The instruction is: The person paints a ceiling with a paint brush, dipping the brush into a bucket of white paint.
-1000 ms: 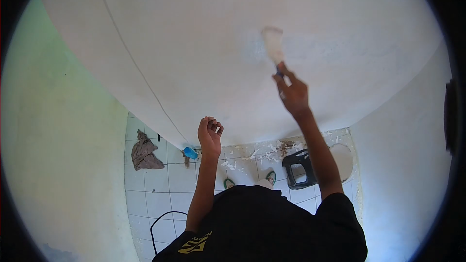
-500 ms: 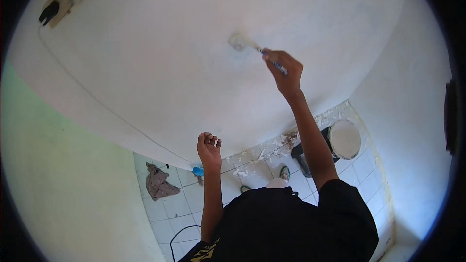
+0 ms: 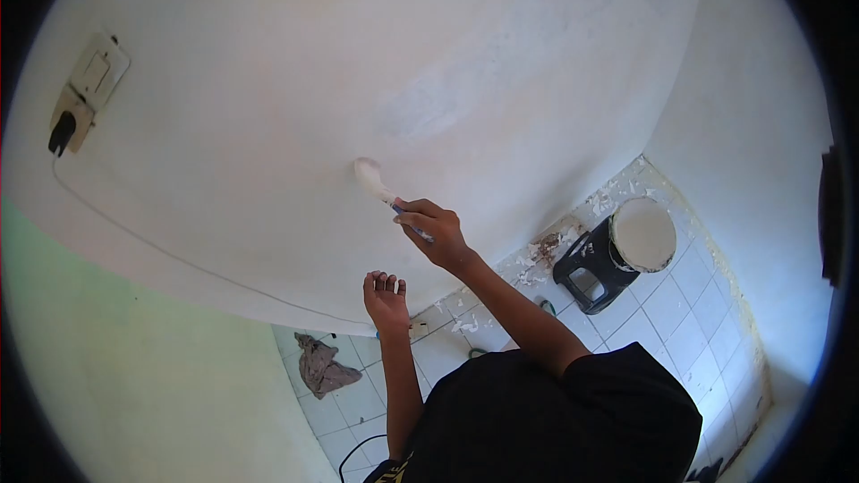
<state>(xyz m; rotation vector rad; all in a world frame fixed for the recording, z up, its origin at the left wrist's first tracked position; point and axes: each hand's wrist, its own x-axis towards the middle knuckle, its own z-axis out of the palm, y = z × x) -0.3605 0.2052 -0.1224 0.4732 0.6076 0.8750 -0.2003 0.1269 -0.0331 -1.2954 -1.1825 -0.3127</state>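
My right hand (image 3: 436, 233) is closed around the handle of a paintbrush (image 3: 372, 179), whose whitish bristles are against the white wall (image 3: 268, 107). A bluish, patchy area shows on the wall above the brush. My left hand (image 3: 386, 297) is raised in front of the lower wall, its fingers loosely curled and nothing in it.
A white-topped bucket (image 3: 643, 234) stands on a black plastic stool (image 3: 594, 273) at the right. A crumpled cloth (image 3: 325, 367) lies on the tiles. A black plug (image 3: 62, 132) with a grey cable (image 3: 179, 245) is in the wall socket. White flakes litter the floor edge.
My right hand has brought the paintbrush down and to the left along the wall. My left hand stays raised in about the same place. The view has shifted, showing more of the socket and stool.
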